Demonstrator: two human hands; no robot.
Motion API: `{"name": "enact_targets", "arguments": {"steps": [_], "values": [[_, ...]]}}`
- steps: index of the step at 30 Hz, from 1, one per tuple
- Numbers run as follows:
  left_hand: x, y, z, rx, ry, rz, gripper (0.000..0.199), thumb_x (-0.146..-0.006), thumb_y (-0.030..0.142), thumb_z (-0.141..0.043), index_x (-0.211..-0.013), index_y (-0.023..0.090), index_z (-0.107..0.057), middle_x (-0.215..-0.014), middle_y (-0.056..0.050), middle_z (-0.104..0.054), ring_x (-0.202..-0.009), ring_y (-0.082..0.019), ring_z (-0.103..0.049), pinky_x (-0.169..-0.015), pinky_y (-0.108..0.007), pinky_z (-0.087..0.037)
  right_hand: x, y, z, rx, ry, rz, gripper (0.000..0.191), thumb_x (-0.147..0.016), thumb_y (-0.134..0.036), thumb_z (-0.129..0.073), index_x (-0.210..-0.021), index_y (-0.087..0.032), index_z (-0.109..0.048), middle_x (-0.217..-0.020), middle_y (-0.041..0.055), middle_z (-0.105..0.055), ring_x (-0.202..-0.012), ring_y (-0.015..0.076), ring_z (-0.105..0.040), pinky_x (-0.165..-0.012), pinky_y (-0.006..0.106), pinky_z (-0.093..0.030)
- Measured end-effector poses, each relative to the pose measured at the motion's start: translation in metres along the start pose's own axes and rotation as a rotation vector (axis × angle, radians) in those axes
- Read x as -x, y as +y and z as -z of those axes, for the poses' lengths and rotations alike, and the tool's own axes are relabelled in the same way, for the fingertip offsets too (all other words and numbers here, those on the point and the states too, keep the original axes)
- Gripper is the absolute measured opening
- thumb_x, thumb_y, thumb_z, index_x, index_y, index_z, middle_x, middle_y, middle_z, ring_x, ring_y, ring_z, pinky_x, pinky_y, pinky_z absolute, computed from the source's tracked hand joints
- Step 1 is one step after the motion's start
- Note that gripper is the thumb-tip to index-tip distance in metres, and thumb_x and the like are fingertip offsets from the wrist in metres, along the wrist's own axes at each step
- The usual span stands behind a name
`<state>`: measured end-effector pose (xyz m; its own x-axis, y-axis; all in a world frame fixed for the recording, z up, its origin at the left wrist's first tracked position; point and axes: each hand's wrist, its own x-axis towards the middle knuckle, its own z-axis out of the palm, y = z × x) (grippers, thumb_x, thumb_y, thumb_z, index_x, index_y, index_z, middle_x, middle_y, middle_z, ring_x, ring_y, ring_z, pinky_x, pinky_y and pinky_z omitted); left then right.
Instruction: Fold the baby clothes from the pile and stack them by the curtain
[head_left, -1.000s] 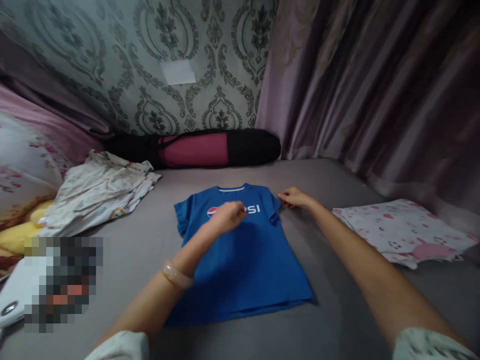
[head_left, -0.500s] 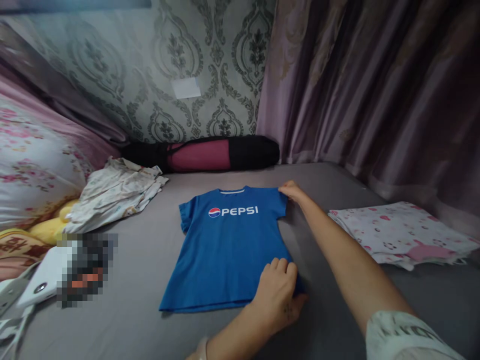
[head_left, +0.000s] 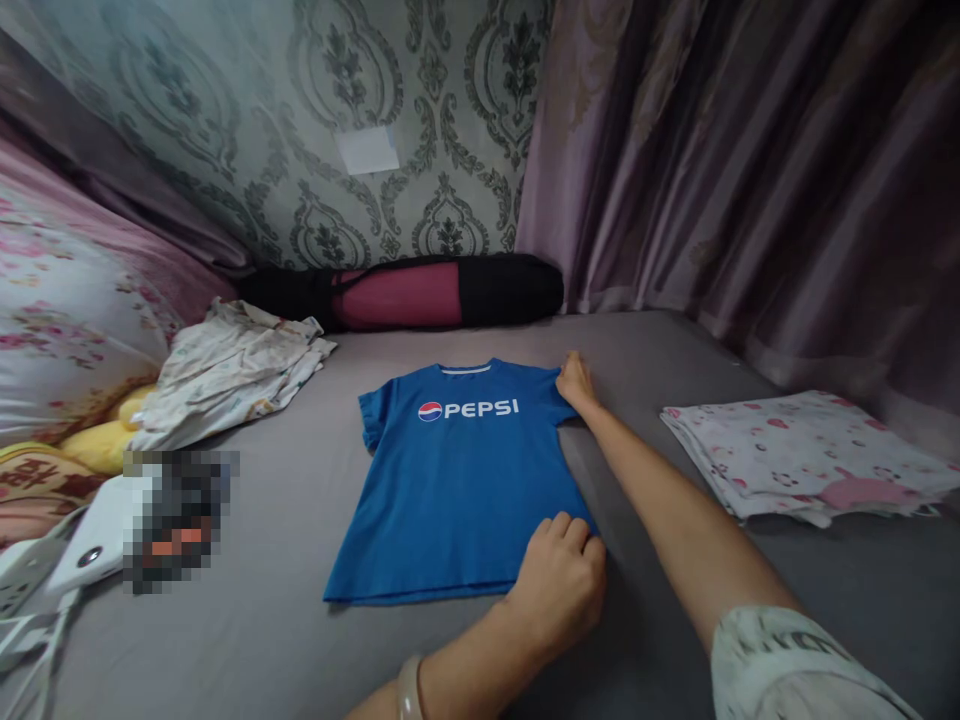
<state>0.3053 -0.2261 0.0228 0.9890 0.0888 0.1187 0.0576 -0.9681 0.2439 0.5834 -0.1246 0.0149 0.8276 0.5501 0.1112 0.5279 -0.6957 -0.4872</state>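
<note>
A blue short-sleeved T-shirt (head_left: 457,490) with a PEPSI print lies spread front up on the grey bed sheet, its neckline away from me. My left hand (head_left: 562,575) has its fingers curled closed over the lower right corner at the hem, which it hides. At the sleeve on the right, my right hand (head_left: 576,383) grips the cloth near the sleeve's outer edge; part of the sleeve is covered by the fingers. The opposite sleeve lies loose with its cuff slightly crumpled.
Folded white cloth with pink prints (head_left: 802,455) lies at the right. On the left are a crumpled patterned cloth (head_left: 232,370), a floral pillow (head_left: 67,320) and a white device with a cable (head_left: 101,530). A black and maroon long bag (head_left: 405,295) runs along the wall.
My right hand has turned at the sleeve, its fingers now pointing more away from me, and the sleeve edge has shifted. My left hand stays at the hem corner, more curled. The view has tilted slightly.
</note>
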Motion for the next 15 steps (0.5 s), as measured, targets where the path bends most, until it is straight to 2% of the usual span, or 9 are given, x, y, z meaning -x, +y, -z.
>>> {"name": "enact_targets", "arguments": {"steps": [3,6,11,15], "values": [[0.0,-0.003,0.001,0.025,0.022,0.007,0.019,-0.095,0.022,-0.04,-0.092,0.017,-0.058,-0.092,-0.006,-0.059,-0.084,-0.021,-0.052,-0.073,-0.035,-0.047,0.006,0.0,0.004,0.147,-0.031,0.111,0.049,-0.09,-0.008,-0.027,-0.135,-0.014,-0.043,-0.126,0.0203,-0.055,-0.109,0.0309,-0.06,-0.087,0.043,-0.045],[0.002,-0.007,0.007,0.045,0.009,-0.012,0.024,-0.098,0.022,-0.037,-0.094,0.016,-0.059,-0.092,-0.006,-0.059,-0.084,-0.02,-0.052,-0.077,-0.034,-0.047,0.007,0.003,0.006,0.227,-0.074,0.166,0.045,-0.092,-0.01,-0.025,-0.131,-0.016,-0.046,-0.124,0.0192,-0.056,-0.107,0.0306,-0.06,-0.086,0.043,-0.044],[0.004,-0.009,0.016,0.071,-0.026,-0.012,0.02,-0.092,0.012,-0.043,-0.102,0.015,-0.059,-0.096,-0.007,-0.057,-0.087,-0.02,-0.05,-0.079,-0.032,-0.048,0.007,0.009,0.002,0.214,-0.071,0.163,0.039,-0.097,-0.018,-0.027,-0.132,-0.017,-0.045,-0.127,0.0183,-0.054,-0.109,0.0288,-0.058,-0.087,0.041,-0.044],[0.002,-0.005,0.011,0.054,-0.003,0.059,0.022,-0.094,0.014,-0.043,-0.107,0.018,-0.06,-0.097,-0.006,-0.058,-0.088,-0.02,-0.051,-0.079,-0.033,-0.048,0.005,0.011,0.0,0.194,-0.071,0.157,0.039,-0.098,-0.021,-0.028,-0.134,-0.018,-0.042,-0.128,0.0177,-0.053,-0.11,0.0277,-0.057,-0.087,0.04,-0.044]]}}
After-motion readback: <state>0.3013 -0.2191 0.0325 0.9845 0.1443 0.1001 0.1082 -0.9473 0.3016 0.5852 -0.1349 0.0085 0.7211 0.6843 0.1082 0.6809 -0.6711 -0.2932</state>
